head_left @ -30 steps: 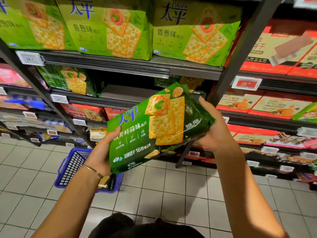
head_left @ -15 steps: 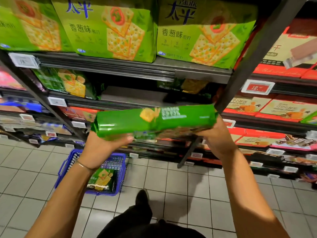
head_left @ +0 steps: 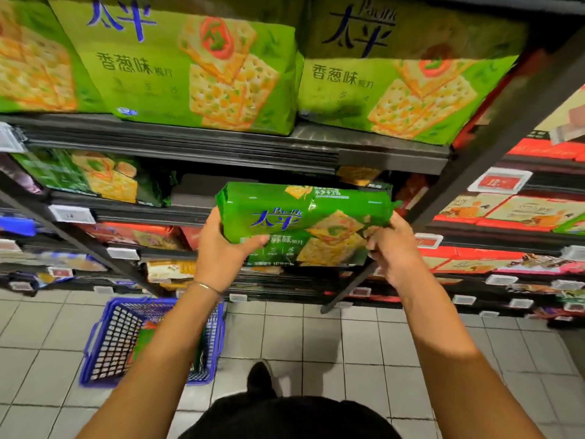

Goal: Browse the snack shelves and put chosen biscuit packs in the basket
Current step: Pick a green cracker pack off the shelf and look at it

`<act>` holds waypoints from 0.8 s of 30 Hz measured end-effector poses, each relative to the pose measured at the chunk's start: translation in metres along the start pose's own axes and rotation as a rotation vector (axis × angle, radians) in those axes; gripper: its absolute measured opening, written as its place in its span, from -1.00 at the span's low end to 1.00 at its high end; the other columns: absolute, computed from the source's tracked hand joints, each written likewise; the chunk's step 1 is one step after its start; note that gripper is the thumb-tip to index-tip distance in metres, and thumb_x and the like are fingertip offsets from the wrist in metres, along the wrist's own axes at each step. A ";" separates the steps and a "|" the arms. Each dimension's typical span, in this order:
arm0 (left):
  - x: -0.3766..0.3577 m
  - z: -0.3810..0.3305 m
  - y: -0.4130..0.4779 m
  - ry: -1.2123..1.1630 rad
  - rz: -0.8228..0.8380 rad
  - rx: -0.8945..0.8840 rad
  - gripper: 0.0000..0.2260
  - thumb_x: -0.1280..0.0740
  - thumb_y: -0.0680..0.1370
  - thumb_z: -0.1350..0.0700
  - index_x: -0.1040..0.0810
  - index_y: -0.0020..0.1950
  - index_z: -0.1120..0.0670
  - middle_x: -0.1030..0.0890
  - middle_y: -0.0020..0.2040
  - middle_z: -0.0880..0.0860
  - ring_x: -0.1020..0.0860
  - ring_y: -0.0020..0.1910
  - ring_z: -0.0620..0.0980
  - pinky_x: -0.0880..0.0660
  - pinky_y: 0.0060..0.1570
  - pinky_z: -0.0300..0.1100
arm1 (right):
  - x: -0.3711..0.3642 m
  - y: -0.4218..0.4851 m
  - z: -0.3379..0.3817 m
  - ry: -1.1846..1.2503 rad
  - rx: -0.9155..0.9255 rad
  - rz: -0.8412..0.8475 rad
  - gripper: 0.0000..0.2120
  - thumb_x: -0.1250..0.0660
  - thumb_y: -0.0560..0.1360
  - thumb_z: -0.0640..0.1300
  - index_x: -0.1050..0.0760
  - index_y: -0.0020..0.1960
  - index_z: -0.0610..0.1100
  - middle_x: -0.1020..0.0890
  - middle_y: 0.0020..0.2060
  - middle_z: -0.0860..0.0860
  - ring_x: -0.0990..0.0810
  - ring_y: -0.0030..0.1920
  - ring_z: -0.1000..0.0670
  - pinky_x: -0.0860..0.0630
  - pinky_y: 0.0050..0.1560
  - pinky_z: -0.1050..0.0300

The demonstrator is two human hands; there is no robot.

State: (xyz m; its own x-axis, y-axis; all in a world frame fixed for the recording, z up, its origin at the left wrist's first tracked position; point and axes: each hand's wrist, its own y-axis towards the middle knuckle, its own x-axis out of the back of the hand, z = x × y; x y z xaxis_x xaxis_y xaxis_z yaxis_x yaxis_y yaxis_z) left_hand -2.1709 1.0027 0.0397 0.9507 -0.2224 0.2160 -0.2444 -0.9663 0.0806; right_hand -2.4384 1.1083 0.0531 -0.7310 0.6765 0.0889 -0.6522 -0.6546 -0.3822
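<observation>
Two arms reach forward, raised: the left hand [head_left: 221, 248] cups the dark green biscuit pack [head_left: 304, 223] at its left end (thumb across the front), the right hand [head_left: 392, 248] pinches its right end, fingers curled behind; the blue basket [head_left: 104, 340] sits on the floor below.

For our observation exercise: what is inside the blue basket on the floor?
Inside the blue basket, a green pack shows partly beside something orange. The left forearm covers the middle, so any further contents cannot be seen.
</observation>
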 end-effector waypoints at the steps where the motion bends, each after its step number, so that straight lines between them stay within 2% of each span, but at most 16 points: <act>1: -0.006 0.001 0.010 -0.027 -0.011 0.036 -0.42 -0.64 0.32 0.34 -0.52 0.28 0.22 -0.68 0.09 0.08 -0.66 -0.02 -0.14 -0.59 -0.01 -0.27 | 0.000 0.005 0.002 -0.007 -0.043 -0.030 -0.46 -0.11 0.30 -0.52 -0.57 -0.01 0.01 -0.58 -0.32 0.05 -0.51 -0.22 -0.02 -0.38 -0.20 0.13; 3: -0.018 0.002 0.032 -0.061 -0.032 0.090 -0.39 -0.65 0.31 0.34 -0.46 0.27 0.18 -0.66 0.09 0.07 -0.65 -0.04 -0.18 -0.59 -0.02 -0.28 | -0.003 0.017 0.011 0.040 -0.081 -0.098 -0.49 -0.18 0.36 -0.47 -0.52 0.19 -0.05 -0.56 -0.16 -0.03 -0.49 -0.09 -0.08 -0.38 -0.09 0.02; 4: -0.025 0.002 0.043 -0.059 -0.033 0.104 -0.39 -0.65 0.31 0.34 -0.44 0.24 0.15 -0.64 0.07 0.04 -0.64 -0.07 -0.23 -0.58 -0.03 -0.30 | -0.006 0.022 0.016 0.057 -0.071 -0.126 -0.54 -0.21 0.40 -0.45 -0.49 0.22 -0.08 -0.56 -0.13 -0.06 -0.49 -0.10 -0.07 -0.37 -0.09 0.03; 7: -0.049 -0.001 0.070 0.050 -0.006 0.144 -0.51 -0.67 0.32 0.20 -0.48 0.10 0.08 -0.64 -0.06 -0.04 -0.61 -0.17 -0.25 -0.54 -0.12 -0.39 | -0.014 0.036 0.036 0.046 0.002 -0.178 -0.71 -0.30 0.48 -0.36 -0.46 0.11 -0.07 -0.57 -0.12 -0.05 -0.51 -0.15 -0.04 -0.37 -0.20 0.12; 10: -0.069 -0.002 0.093 0.162 0.018 0.253 -0.65 -0.66 0.37 0.04 -0.56 -0.07 0.17 -0.63 -0.17 0.06 -0.61 -0.16 0.02 -0.55 -0.16 -0.14 | -0.012 0.053 0.044 0.046 0.051 -0.215 -0.81 -0.36 0.55 -0.26 -0.46 0.11 -0.07 -0.56 -0.13 0.00 -0.50 -0.18 0.02 -0.39 -0.20 0.14; 12: -0.079 -0.004 0.112 0.219 0.029 0.307 -0.68 -0.61 0.43 -0.02 -0.61 -0.18 0.20 -0.63 -0.24 0.16 -0.63 -0.13 0.08 -0.50 -0.21 -0.14 | -0.011 0.063 0.046 0.058 0.098 -0.264 -0.84 -0.37 0.58 -0.20 -0.47 0.11 -0.02 -0.57 -0.09 0.07 -0.48 -0.18 0.09 -0.38 -0.20 0.20; 13: -0.083 -0.006 0.120 0.274 0.071 0.343 -0.62 -0.56 0.47 -0.08 -0.65 -0.11 0.24 -0.68 -0.14 0.24 -0.65 -0.03 0.15 -0.53 -0.14 -0.12 | -0.012 0.067 0.046 0.050 0.125 -0.287 -0.82 -0.36 0.59 -0.20 -0.49 0.15 0.01 -0.58 -0.05 0.12 -0.50 -0.13 0.16 -0.41 -0.17 0.27; 15: -0.091 -0.007 0.129 0.495 0.198 0.364 -0.41 -0.42 0.55 -0.24 -0.63 0.21 0.29 -0.66 0.21 0.29 -0.59 0.26 0.22 -0.51 0.23 -0.04 | -0.015 0.073 0.044 0.012 0.129 -0.305 -0.78 -0.32 0.63 -0.18 -0.51 0.24 0.01 -0.58 0.02 0.19 -0.48 -0.04 0.27 -0.43 -0.09 0.37; 17: -0.097 -0.006 0.131 0.604 0.266 0.293 -0.37 -0.28 0.62 -0.27 -0.49 0.46 0.22 -0.53 0.44 0.22 -0.48 0.42 0.23 -0.37 0.39 -0.04 | -0.018 0.079 0.038 -0.003 0.075 -0.281 -0.76 -0.26 0.68 -0.11 -0.50 0.33 0.01 -0.58 0.09 0.18 -0.50 0.02 0.21 -0.49 0.12 0.18; 19: -0.101 -0.003 0.131 0.583 0.288 0.231 -0.43 -0.25 0.65 -0.23 -0.43 0.52 0.13 -0.49 0.48 0.17 -0.45 0.44 0.22 -0.35 0.38 -0.06 | -0.019 0.083 0.031 -0.025 0.038 -0.281 -0.73 -0.23 0.70 -0.02 -0.45 0.38 0.02 -0.59 0.22 0.11 -0.54 0.18 0.05 -0.49 0.35 -0.07; 20: -0.102 -0.001 0.131 0.582 0.290 0.218 -0.46 -0.24 0.66 -0.21 -0.44 0.52 0.11 -0.51 0.47 0.16 -0.46 0.43 0.21 -0.36 0.36 -0.07 | -0.019 0.085 0.029 -0.047 0.036 -0.288 -0.71 -0.23 0.70 0.01 -0.43 0.41 0.02 -0.57 0.30 0.07 -0.52 0.27 0.00 -0.46 0.42 -0.13; 22: -0.105 0.003 0.132 0.518 0.251 0.226 -0.51 -0.30 0.65 -0.17 -0.48 0.48 0.10 -0.54 0.44 0.14 -0.48 0.41 0.19 -0.38 0.32 -0.11 | -0.019 0.086 0.027 -0.060 0.023 -0.303 -0.58 -0.23 0.70 0.06 -0.32 0.53 0.00 -0.48 0.44 0.01 -0.46 0.40 -0.06 -0.41 0.48 -0.15; 24: -0.107 0.007 0.129 0.400 0.178 0.278 -0.55 -0.39 0.61 -0.14 -0.55 0.40 0.10 -0.60 0.35 0.13 -0.54 0.33 0.19 -0.41 0.22 -0.18 | -0.019 0.087 0.027 -0.059 0.013 -0.319 -0.45 -0.24 0.70 0.07 -0.20 0.63 -0.02 -0.43 0.50 -0.03 -0.42 0.45 -0.09 -0.39 0.49 -0.11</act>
State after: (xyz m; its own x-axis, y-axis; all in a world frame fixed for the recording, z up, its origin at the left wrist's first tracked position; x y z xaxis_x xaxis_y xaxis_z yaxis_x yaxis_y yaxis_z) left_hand -2.3027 0.9009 0.0200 0.7386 -0.3717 0.5624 -0.2837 -0.9282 -0.2410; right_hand -2.4872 1.0292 0.0433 -0.4998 0.8277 0.2553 -0.8523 -0.4174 -0.3151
